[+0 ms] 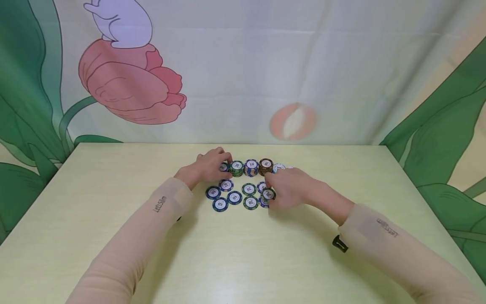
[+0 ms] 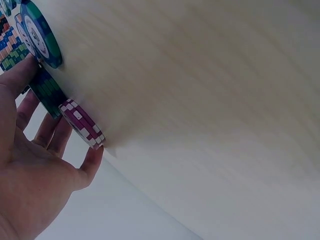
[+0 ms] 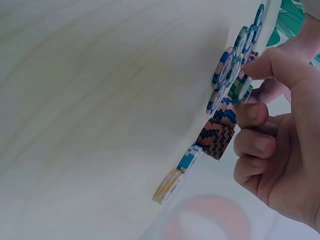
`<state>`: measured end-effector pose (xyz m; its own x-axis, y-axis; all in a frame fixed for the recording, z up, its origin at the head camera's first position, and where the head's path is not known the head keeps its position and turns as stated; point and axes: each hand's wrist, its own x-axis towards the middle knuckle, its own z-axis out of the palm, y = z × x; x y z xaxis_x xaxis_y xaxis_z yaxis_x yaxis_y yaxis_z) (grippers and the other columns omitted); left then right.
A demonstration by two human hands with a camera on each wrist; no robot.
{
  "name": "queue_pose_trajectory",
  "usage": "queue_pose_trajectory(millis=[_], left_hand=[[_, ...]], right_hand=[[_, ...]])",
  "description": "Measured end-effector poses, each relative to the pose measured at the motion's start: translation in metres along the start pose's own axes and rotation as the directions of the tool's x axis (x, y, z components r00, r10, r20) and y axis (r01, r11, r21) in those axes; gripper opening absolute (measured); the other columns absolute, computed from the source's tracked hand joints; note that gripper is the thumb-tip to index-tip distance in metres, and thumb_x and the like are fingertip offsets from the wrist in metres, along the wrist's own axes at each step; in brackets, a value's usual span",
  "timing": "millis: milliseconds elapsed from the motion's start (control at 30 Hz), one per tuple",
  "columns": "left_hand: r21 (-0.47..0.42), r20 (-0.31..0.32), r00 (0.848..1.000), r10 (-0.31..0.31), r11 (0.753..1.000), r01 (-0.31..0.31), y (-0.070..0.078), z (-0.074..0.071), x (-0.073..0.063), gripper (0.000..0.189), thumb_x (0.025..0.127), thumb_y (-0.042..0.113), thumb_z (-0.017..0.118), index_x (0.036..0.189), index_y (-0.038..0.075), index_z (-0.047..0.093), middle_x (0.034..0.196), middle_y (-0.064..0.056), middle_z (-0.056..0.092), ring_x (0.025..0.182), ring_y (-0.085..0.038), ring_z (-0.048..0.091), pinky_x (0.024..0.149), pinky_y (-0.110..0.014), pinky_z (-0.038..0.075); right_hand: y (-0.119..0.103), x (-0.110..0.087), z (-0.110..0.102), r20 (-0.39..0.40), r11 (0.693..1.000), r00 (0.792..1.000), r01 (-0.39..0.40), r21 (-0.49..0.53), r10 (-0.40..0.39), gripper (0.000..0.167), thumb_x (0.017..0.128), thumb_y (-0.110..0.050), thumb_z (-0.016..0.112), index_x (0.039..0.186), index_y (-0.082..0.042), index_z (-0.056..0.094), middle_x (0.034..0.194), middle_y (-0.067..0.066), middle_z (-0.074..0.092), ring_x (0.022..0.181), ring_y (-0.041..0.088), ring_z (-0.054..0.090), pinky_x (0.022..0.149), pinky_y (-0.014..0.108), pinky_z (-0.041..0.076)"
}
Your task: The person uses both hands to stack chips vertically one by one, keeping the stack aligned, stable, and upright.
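Around a short stack of dark blue poker chips [image 1: 223, 167], at the left end of a back row of stacks, curl the thumb and fingers of my left hand [image 1: 212, 165]. A maroon and white stack [image 2: 82, 124] stands beside its fingers in the left wrist view. My right hand [image 1: 290, 188] pinches a green-edged poker chip [image 1: 269, 194] above some flat chips, partly covering them. Further along the row stand a green stack [image 1: 236, 167], a blue stack [image 1: 251, 167] and a brown stack [image 1: 266, 166].
Loose dark blue chips [image 1: 220, 204] and green chips [image 1: 250, 202] lie flat in front of the row. A low light blue and white stack [image 3: 189, 158] and a yellow-edged one [image 3: 167, 186] continue it rightward. Behind the table [image 1: 243, 261] hangs a printed curtain [image 1: 228, 76].
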<state>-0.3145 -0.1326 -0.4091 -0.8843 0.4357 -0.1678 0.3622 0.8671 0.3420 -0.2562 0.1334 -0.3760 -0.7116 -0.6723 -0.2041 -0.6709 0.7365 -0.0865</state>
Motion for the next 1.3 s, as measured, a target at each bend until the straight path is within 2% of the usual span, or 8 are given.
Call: queue_pose_trajectory(millis=[233, 433, 667, 967, 1300], left_hand=[[-0.001, 0.002, 1.000, 0.004, 1.000, -0.004, -0.001, -0.001, -0.001, 0.041, 0.098, 0.033, 0.071, 0.133, 0.013, 0.060, 0.132, -0.012, 0.050, 0.121, -0.030, 0.046, 0.106, -0.063, 0.032], [0.003, -0.001, 1.000, 0.005, 1.000, -0.005, -0.001, -0.001, -0.001, 0.040, 0.098, 0.032, 0.071, 0.131, 0.013, 0.060, 0.131, -0.011, 0.050, 0.120, -0.030, 0.047, 0.105, -0.063, 0.033], [0.005, -0.003, 1.000, 0.000, 1.000, 0.000, -0.001, 0.001, -0.003, 0.038, 0.098, 0.032, 0.071, 0.130, 0.013, 0.060, 0.131, -0.011, 0.050, 0.120, -0.030, 0.047, 0.105, -0.064, 0.032], [0.019, -0.005, 1.000, -0.006, 1.000, 0.006, 0.000, 0.001, -0.002, 0.038, 0.099, 0.032, 0.070, 0.130, 0.013, 0.059, 0.131, -0.011, 0.050, 0.120, -0.030, 0.047, 0.105, -0.066, 0.033], [0.034, -0.018, 1.000, -0.001, 0.999, 0.002, 0.001, 0.000, -0.001, 0.038, 0.098, 0.032, 0.070, 0.130, 0.013, 0.060, 0.128, -0.010, 0.050, 0.118, -0.028, 0.047, 0.102, -0.062, 0.036]], right_hand=[[-0.007, 0.022, -0.001, -0.051, 1.000, 0.999, -0.014, -0.028, 0.012, 0.039, 0.082, -0.038, 0.074, 0.108, -0.010, 0.063, 0.078, -0.004, 0.060, 0.064, 0.016, 0.055, 0.055, 0.035, 0.046], [-0.014, 0.036, -0.006, -0.071, 0.998, 0.997, -0.045, -0.045, 0.041, 0.045, 0.086, -0.040, 0.073, 0.117, -0.008, 0.063, 0.092, 0.001, 0.066, 0.070, 0.016, 0.060, 0.060, 0.037, 0.051], [-0.017, 0.053, -0.003, -0.083, 0.996, 0.993, -0.077, 0.043, 0.080, 0.042, 0.086, -0.038, 0.073, 0.112, -0.008, 0.061, 0.080, -0.001, 0.062, 0.065, 0.016, 0.057, 0.055, 0.032, 0.045], [-0.024, 0.070, -0.003, -0.133, 0.995, 0.986, -0.090, 0.047, 0.096, 0.034, 0.087, -0.034, 0.071, 0.108, -0.009, 0.061, 0.080, 0.000, 0.062, 0.063, 0.016, 0.057, 0.053, 0.032, 0.044], [-0.029, 0.083, 0.000, -0.168, 0.989, 0.976, -0.133, 0.063, 0.142, 0.030, 0.090, -0.031, 0.072, 0.104, -0.008, 0.059, 0.077, 0.002, 0.060, 0.059, 0.016, 0.054, 0.050, 0.030, 0.043]])
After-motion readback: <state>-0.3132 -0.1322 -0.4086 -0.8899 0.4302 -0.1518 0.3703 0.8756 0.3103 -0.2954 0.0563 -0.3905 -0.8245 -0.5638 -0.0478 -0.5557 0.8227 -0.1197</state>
